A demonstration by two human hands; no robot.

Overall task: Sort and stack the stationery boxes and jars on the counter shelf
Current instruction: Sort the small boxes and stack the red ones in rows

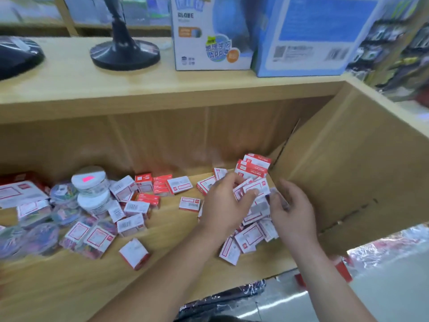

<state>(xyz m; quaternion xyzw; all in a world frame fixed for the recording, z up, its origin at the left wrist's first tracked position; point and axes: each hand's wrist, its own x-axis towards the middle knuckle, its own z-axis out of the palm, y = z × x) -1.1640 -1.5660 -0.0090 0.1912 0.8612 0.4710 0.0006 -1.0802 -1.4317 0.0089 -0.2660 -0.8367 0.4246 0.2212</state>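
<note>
Many small red-and-white stationery boxes lie scattered on the wooden shelf (167, 231). My left hand (226, 203) grips a few of these boxes (256, 189) above a loose pile (249, 238) at the shelf's right end. My right hand (291, 210) is beside it, fingers curled on a small clear box (278, 196) at the pile's edge. A short stack of red boxes (254, 167) stands in the back right corner. Two white-lidded round jars (89, 181) are stacked at the left among clear tubs of coloured clips (41, 238).
On the counter top above stand a black fan base (125, 53), a globe carton (212, 33) and a blue carton (308, 36). The shelf's right wall (348, 177) closes the corner. Plastic-wrapped goods (383, 249) lie below right.
</note>
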